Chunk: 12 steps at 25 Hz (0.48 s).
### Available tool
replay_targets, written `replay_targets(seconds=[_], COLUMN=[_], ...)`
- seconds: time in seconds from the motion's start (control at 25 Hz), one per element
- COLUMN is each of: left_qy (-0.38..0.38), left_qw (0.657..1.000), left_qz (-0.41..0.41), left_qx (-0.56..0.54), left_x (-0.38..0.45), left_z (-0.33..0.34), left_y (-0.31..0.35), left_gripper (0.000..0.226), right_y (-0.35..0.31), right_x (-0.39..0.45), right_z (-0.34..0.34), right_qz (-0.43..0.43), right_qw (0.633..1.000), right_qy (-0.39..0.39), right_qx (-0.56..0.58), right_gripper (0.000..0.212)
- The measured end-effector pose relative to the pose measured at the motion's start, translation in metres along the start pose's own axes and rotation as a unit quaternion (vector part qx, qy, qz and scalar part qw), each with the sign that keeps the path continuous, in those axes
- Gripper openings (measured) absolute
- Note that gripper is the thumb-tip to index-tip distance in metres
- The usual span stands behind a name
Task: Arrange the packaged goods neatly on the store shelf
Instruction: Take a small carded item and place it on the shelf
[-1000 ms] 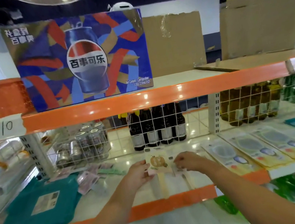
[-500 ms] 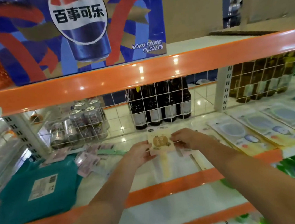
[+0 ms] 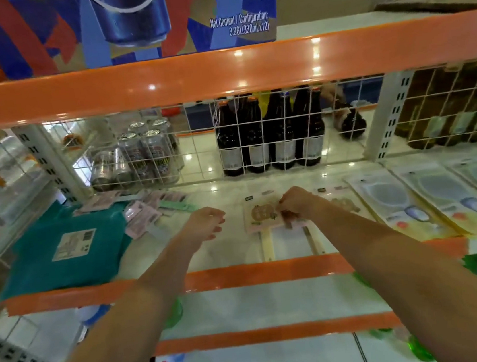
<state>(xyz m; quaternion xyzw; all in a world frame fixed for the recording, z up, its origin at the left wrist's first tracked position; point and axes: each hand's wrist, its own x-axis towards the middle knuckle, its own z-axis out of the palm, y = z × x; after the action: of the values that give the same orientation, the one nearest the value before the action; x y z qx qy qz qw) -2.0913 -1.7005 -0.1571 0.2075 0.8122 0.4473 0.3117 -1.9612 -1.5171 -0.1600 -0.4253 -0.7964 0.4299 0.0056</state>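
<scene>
Two bare forearms reach in over the orange front edge of the shelf (image 3: pixel 242 275), which carries everything at about chest level. The left hand (image 3: pixel 206 224) hangs just above the white shelf surface with its fingers loosely curled and nothing in them, a little to the left of a small pink packet (image 3: pixel 261 217) printed with a round cartoon design. The right hand (image 3: pixel 297 203) is closed down on that packet's right side, fingertips pinching its edge against the shelf (whether it also grips the second packet half hidden under the wrist, I cannot tell). Two pale wooden sticks (image 3: pixel 268 246) run from the packets toward the front edge. Off to the left lies a flat teal package (image 3: pixel 68 250) with a white label, and just past it a loose scatter of small pink sachets (image 3: pixel 143 219). To the right, a tidy row of long flat packages (image 3: pixel 408 202) with oval windows lies side by side at a slant. Farther back a white wire grid (image 3: pixel 270 134) closes off the shelf; behind it stand silver cans (image 3: pixel 144 156) and a row of dark bottles (image 3: pixel 267 135). On the shelf above sits a large blue cola carton (image 3: pixel 133 19).
</scene>
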Motion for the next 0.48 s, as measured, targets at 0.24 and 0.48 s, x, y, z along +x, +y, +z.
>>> replay_targets(seconds=[0.24, 0.48], left_qy=[0.017, 0.015], left_qw=[0.996, 0.987], left_qz=[0.003, 0.032], left_qx=[0.083, 0.155], left_x=[-0.002, -0.001], left_z=[0.008, 0.022], left_y=[-0.003, 0.0], left_gripper=[0.02, 0.027], right_y=[-0.003, 0.004], right_x=[-0.005, -0.004], right_z=[-0.003, -0.014], right_qz=[-0.019, -0.046], right_qw=[0.987, 0.981], right_qy=[0.065, 0.068], right_qx=[-0.147, -0.173], right_gripper=[0.034, 0.022])
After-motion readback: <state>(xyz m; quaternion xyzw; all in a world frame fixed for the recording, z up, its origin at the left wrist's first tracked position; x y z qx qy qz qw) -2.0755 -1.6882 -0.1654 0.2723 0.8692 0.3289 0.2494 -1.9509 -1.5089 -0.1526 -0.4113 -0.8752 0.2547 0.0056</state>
